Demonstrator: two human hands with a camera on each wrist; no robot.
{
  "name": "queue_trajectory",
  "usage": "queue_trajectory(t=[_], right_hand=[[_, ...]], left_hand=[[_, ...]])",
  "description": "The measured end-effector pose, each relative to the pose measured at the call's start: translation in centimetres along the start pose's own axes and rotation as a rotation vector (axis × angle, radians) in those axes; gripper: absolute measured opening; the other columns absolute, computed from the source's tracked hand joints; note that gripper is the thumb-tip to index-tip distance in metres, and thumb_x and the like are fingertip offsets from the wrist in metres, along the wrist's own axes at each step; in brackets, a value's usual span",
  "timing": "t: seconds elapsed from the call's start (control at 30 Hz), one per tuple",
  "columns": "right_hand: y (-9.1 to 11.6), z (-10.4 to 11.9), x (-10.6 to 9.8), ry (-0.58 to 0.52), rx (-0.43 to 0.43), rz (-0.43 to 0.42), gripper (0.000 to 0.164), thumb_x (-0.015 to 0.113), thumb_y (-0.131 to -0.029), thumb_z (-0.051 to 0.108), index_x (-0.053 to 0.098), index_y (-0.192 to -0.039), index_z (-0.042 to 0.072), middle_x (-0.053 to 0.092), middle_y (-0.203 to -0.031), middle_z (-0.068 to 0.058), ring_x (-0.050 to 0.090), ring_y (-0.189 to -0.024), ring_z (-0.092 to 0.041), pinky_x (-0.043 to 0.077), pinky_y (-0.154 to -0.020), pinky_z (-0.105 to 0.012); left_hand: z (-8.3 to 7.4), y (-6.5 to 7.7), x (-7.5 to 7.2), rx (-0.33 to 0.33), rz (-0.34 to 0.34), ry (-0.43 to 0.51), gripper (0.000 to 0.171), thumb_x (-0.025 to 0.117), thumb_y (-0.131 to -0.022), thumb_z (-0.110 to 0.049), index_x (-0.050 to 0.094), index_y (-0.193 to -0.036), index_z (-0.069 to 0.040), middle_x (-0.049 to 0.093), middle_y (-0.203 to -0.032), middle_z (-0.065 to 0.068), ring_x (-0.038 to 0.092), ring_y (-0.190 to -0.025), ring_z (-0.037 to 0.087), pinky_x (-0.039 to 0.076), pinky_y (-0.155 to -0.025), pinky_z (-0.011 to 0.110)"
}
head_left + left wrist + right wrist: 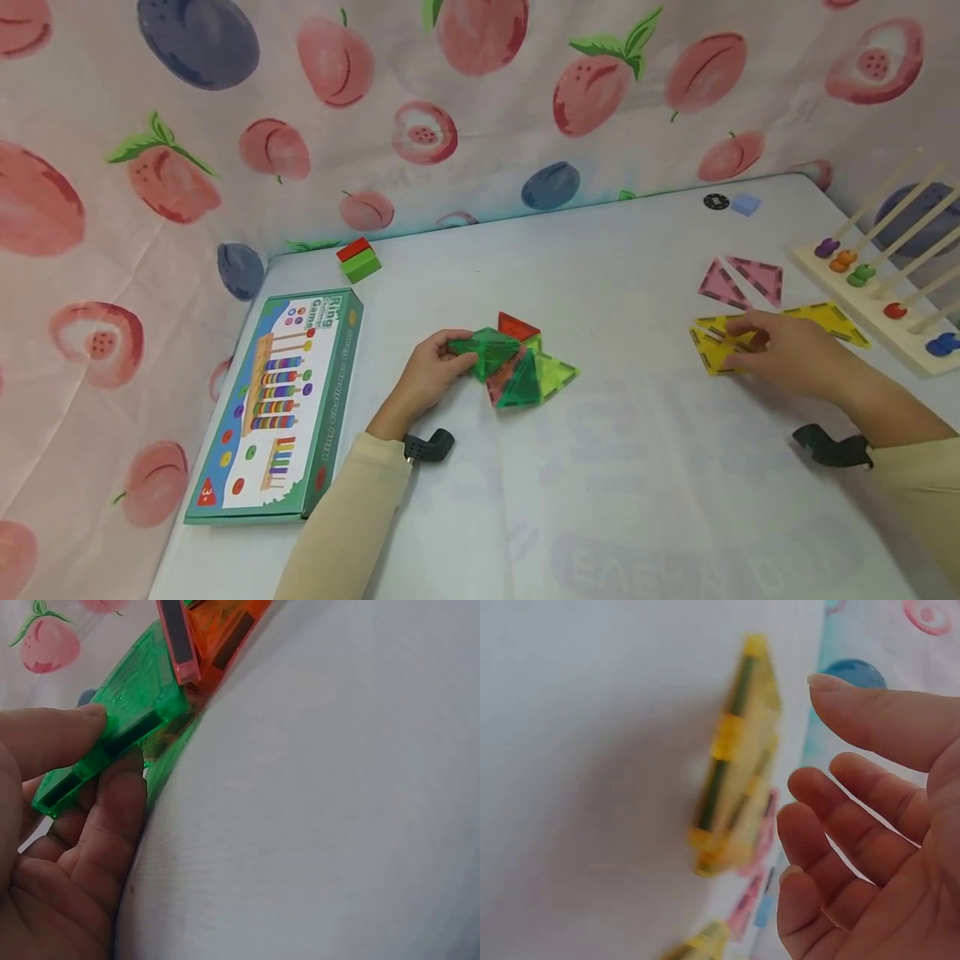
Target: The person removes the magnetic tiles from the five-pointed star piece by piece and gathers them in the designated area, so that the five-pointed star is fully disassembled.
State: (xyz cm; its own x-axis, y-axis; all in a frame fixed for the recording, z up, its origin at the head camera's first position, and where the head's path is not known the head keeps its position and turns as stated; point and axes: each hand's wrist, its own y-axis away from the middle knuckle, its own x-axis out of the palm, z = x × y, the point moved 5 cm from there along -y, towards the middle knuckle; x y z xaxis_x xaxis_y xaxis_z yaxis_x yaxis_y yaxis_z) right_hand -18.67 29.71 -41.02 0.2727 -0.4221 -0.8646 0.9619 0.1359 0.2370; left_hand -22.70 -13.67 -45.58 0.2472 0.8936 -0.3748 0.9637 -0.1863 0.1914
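My left hand point(429, 375) pinches a translucent green magnetic tile point(139, 697) between thumb and fingers, tilted up from the table. It adjoins a small cluster of tiles: a red one point(517, 325), a yellow-green one point(558, 375) and a darker green one point(522, 387). My right hand point(795, 354) hovers just above yellow triangular tiles point(705, 357). In the right wrist view its fingers are loosely bent with nothing between them, and the yellow tile point(735, 772) lies apart from the fingertips. Another yellow tile point(836, 321) is partly behind that hand.
Two pink triangular tiles point(761, 277) lie beyond the yellow ones. A wooden peg rack point(862, 308) with coloured rings stands at the right edge. On the left is a ring game box point(281, 408), with red and green blocks point(361, 265) behind it. A black disc point(716, 202) and blue piece point(746, 205) lie far back.
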Motion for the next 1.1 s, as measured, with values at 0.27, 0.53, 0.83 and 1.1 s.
queue_trajectory(t=[0.27, 0.53, 0.83, 1.1], right_hand=[[0.1, 0.5, -2.0, -0.02, -0.026, -0.05, 0.054, 0.062, -0.081, 0.042, 0.049, -0.119, 0.007, 0.053, -0.109, -0.019, 0.048, -0.096, -0.034, 0.049, -0.068, -0.042], [-0.4, 7.0, 2.2, -0.124, -0.21, 0.037, 0.045, 0.061, -0.082, 0.043, 0.055, -0.114, 0.012, 0.059, -0.107, -0.004, 0.055, -0.092, -0.019, 0.048, -0.074, -0.035], [-0.4, 15.6, 9.2, -0.348, -0.402, 0.263, 0.039, 0.063, -0.083, 0.035, 0.054, -0.115, 0.014, 0.06, -0.105, 0.003, 0.055, -0.092, -0.008, 0.045, -0.08, -0.029], [0.0, 17.6, 11.5, -0.483, -0.434, 0.348, 0.042, 0.063, -0.083, 0.035, 0.052, -0.115, 0.01, 0.058, -0.107, 0.002, 0.058, -0.093, -0.003, 0.045, -0.079, -0.023]], left_hand=[[-0.2, 0.0, -0.1, 0.012, -0.006, -0.009, 0.033, 0.066, -0.082, -0.022, 0.057, -0.114, -0.02, 0.06, -0.089, 0.005, 0.055, -0.074, 0.015, 0.046, -0.064, 0.026], [0.1, 0.1, -0.3, 0.004, -0.023, 0.006, 0.031, 0.066, -0.082, -0.021, 0.058, -0.112, -0.019, 0.061, -0.09, 0.004, 0.057, -0.075, 0.016, 0.047, -0.065, 0.026], [0.2, 0.3, -0.1, 0.009, -0.026, 0.026, 0.032, 0.067, -0.081, -0.021, 0.058, -0.112, -0.019, 0.06, -0.091, 0.005, 0.057, -0.075, 0.016, 0.047, -0.065, 0.027], [0.2, 0.5, 0.3, 0.013, -0.057, 0.084, 0.034, 0.069, -0.08, -0.021, 0.058, -0.111, -0.015, 0.06, -0.093, 0.007, 0.058, -0.077, 0.016, 0.05, -0.065, 0.028]])
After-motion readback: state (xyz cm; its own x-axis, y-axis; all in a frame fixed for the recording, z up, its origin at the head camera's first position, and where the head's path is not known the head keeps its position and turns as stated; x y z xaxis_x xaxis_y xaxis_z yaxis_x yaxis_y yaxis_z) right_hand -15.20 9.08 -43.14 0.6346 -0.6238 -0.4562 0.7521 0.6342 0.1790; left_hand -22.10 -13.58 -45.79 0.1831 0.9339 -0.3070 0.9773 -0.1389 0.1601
